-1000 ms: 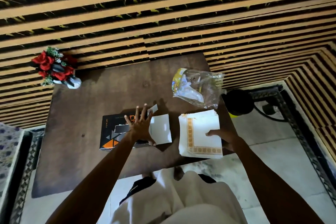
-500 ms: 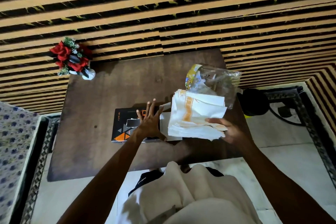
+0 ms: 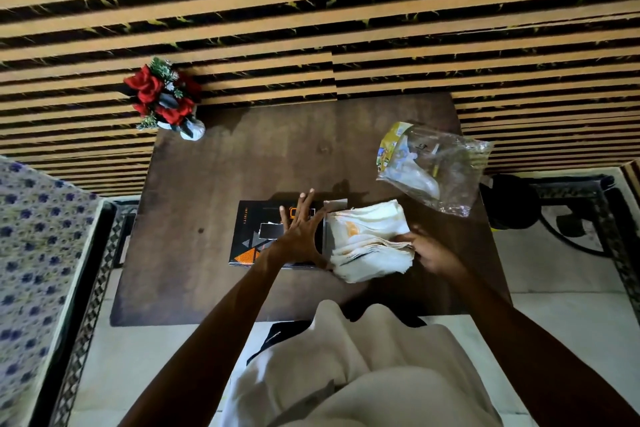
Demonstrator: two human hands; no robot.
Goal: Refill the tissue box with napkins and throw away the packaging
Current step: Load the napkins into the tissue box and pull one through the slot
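The right hand (image 3: 427, 251) is blurred and partly hidden behind the napkin stack (image 3: 372, 241) it grips — pressed against the open end of the black tissue box (image 3: 258, 236). The left hand (image 3: 300, 230) lies flat, fingers spread, on the box. The clear packaging (image 3: 433, 166) lies crumpled on the dark surface (image 3: 214, 184), its contents unclear.

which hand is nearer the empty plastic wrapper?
Right. The right hand grips the napkin stack just below the plastic wrapper; the left hand lies flat on the tissue box, farther left.

The right hand (image 3: 427, 250) is blurring; the napkin stack (image 3: 370, 239) is hiding the tissue box (image 3: 256, 236) opening and its fingertips.
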